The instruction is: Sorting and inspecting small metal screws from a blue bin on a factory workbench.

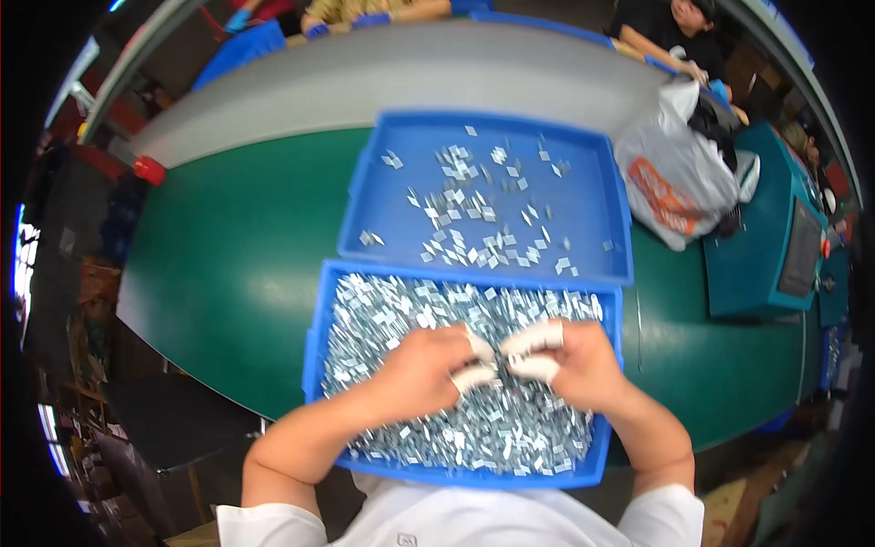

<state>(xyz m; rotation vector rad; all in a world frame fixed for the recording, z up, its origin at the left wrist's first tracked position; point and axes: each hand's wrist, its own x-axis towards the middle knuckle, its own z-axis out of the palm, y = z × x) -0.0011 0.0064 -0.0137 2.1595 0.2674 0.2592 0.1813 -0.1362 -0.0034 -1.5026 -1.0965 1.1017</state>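
Observation:
A blue tray (313,365) right in front of me is heaped with small flat silvery pieces (492,419). Over the middle of the heap my left hand (424,366) and my right hand (583,365) face each other, fingertips almost meeting. White covers sheathe the thumbs and some fingers of both. My right fingertips are pinched on what looks like one small silvery piece. The left fingers are curled toward the thumb, and blur hides whatever is between them. Beyond stands a second blue tray (383,196), with fewer such pieces scattered across its bottom.
Both trays rest on a green tabletop (246,228), with a pale raised panel (301,87) behind it. To the right are a grey plastic bag (679,173) and a teal machine housing (756,237). Co-workers (679,36) sit beyond the panel. A red object (149,170) is at far left.

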